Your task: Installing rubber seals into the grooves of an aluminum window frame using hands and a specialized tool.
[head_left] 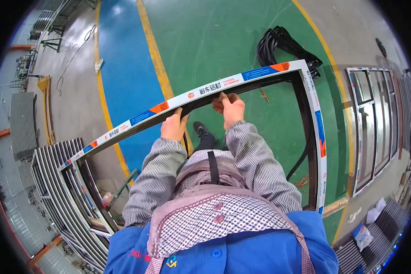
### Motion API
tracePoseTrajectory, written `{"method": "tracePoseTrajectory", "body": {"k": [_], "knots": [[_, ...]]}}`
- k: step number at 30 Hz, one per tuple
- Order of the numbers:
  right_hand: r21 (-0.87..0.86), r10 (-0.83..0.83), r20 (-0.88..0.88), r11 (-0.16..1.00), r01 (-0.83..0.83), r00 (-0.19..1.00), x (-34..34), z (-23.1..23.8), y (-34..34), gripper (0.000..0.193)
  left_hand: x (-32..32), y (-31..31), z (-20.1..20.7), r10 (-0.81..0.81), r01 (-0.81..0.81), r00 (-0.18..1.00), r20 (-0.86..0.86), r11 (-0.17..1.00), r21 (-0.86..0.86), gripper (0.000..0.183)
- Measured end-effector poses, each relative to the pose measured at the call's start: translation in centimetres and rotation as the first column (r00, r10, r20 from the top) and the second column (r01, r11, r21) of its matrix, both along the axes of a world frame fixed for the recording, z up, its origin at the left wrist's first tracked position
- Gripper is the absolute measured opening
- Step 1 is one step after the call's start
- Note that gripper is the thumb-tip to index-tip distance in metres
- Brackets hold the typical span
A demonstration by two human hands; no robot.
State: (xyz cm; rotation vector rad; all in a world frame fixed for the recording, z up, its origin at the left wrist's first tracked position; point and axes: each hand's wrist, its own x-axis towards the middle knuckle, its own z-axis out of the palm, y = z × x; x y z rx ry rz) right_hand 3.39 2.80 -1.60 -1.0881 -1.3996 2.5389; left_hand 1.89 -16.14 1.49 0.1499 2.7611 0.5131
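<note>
A large rectangular metal frame (pixel 238 80), wrapped in white, blue and orange printed film, stands in front of me. Along the inner edge of its top bar runs a black rubber strip (pixel 200 103). My left hand (pixel 172 126) is closed at this edge, thumb and fingers pinching the strip against the bar. Further right, my right hand (pixel 230 109) has its fingers curled up to the same edge, closed on the strip. Part of what the fingertips hold is hidden. A dark length hangs just right of my left wrist.
A loose coil of black strip (pixel 285 48) lies on the green floor beyond the frame. Several more frames (pixel 61 192) stand stacked at the left. Another frame with panes (pixel 372 118) is at the right, near bundled profiles (pixel 388 228). Yellow lines divide the blue and green floor.
</note>
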Motion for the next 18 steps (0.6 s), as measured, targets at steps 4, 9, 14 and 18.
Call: {"method": "tracePoseTrajectory", "body": {"k": [4,9,14,18], "knots": [[-0.11,-0.061,-0.059,0.992,0.054,0.996,0.5,0.0,-0.2,0.012,0.3,-0.4,-0.4,-0.009,0.008,0.998,-0.059,1.0,-0.004,0.04],[-0.133,-0.062,-0.064,0.99,0.053,0.996,0.5,0.0,0.1,0.009,-0.8,-0.3,0.2,0.009,-0.01,0.999,0.046,1.0,0.028,0.039],[-0.134,-0.052,-0.026,0.99,0.048,0.998,0.1,-0.1,0.5,0.008,-0.5,0.3,1.1,0.083,-0.11,0.979,0.185,0.983,0.145,0.039],[-0.125,-0.04,-0.052,0.992,0.033,0.998,0.1,0.0,0.4,0.008,0.1,-0.4,-0.1,0.06,-0.075,0.991,0.118,0.989,0.128,0.04]]}}
